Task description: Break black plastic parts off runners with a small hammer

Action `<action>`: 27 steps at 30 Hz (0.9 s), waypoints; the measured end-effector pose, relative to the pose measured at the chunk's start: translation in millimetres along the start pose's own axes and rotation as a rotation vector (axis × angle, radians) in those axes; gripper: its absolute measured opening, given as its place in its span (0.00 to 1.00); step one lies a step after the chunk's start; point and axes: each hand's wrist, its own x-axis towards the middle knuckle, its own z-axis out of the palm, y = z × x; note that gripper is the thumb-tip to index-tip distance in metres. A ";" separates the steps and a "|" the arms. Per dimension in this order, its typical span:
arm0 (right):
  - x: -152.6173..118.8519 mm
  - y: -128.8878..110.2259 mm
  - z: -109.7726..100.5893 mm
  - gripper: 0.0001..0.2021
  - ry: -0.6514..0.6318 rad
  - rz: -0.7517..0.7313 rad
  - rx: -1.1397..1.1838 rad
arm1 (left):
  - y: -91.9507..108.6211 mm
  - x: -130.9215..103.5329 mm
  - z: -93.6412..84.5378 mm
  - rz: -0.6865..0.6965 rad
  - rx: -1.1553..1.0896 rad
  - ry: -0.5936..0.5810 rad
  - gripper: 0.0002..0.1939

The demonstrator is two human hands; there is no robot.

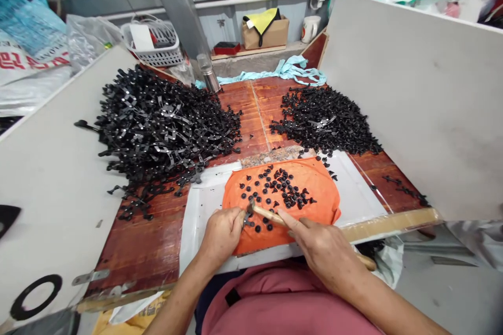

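Observation:
My right hand (320,243) is closed round the wooden handle of a small hammer (271,214); the handle's end shows below the wrist. The hammer's head is beside the fingertips of my left hand (222,233), which pinch a small black metal part (247,218). Both hands are over an orange cloth (318,183) near the table's front edge. Several small round black pieces (291,191) lie scattered on the cloth, some on their sides with stems showing. Under the cloth is a white sheet (196,209).
A large heap of black parts (157,125) covers the left of the wooden table (145,251). A smaller heap of black pieces (326,120) lies at the right. Pale boards (424,104) wall both sides. At the back are a metal cup (210,76) and light-blue cloth strips (293,70).

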 end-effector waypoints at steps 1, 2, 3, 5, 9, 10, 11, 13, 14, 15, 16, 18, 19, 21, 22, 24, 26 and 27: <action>0.1 -0.3 1.0 0.26 0.003 -0.005 -0.011 | -0.1 -0.2 0.7 -0.001 0.001 0.003 0.20; -0.1 -0.6 2.4 0.26 0.012 -0.011 -0.006 | -0.1 -0.3 1.3 -0.003 0.001 0.004 0.20; -0.4 -1.1 4.0 0.27 0.021 -0.013 0.000 | -0.2 -0.3 1.9 -0.007 0.002 0.001 0.20; -1.0 -2.5 7.5 0.26 0.006 -0.003 0.001 | 0.0 0.0 2.6 -0.023 0.001 -0.011 0.19; -0.8 -3.4 8.1 0.25 -0.069 0.045 0.111 | 2.0 -0.7 -1.8 -0.073 -0.063 -0.047 0.18; -0.9 -2.1 5.9 0.26 -0.054 0.052 0.204 | 2.8 -1.7 -4.9 -0.093 -0.107 -0.048 0.19; -1.3 0.1 3.1 0.26 -0.016 0.066 0.309 | 3.4 -3.0 -9.0 -0.119 -0.172 -0.044 0.19; -3.7 7.4 -3.2 0.27 0.074 0.122 0.495 | 4.0 -6.2 -18.7 -0.178 -0.352 -0.026 0.18; -5.9 12.4 -5.7 0.26 0.112 0.166 0.553 | 3.8 -7.8 -23.6 -0.197 -0.441 -0.015 0.17; -8.8 18.0 -7.2 0.26 0.139 0.214 0.585 | 3.2 -9.2 -28.0 -0.204 -0.511 -0.007 0.17; -12.4 23.9 -7.6 0.25 0.156 0.265 0.596 | 2.4 -10.2 -31.4 -0.200 -0.551 -0.004 0.19; -21.2 35.6 -4.9 0.24 0.161 0.356 0.595 | 0.6 -10.9 -34.5 -0.176 -0.556 -0.012 0.22; -26.1 41.0 -2.2 0.24 0.163 0.392 0.592 | -0.1 -10.6 -34.1 -0.170 -0.539 -0.018 0.21; -35.4 49.9 4.4 0.24 0.158 0.441 0.589 | -0.6 -9.4 -30.0 -0.186 -0.489 -0.006 0.18; -39.5 53.5 7.8 0.24 0.158 0.459 0.588 | -0.6 -8.8 -27.0 -0.203 -0.455 0.019 0.18; -45.9 59.1 13.7 0.25 0.176 0.492 0.584 | -0.7 -7.9 -20.5 -0.229 -0.376 0.082 0.19; -49.7 62.9 18.0 0.25 0.218 0.526 0.580 | -2.3 -8.0 -14.4 -0.222 -0.308 0.129 0.21; -50.7 64.3 19.5 0.25 0.245 0.539 0.580 | -3.7 -8.2 -11.7 -0.205 -0.277 0.137 0.21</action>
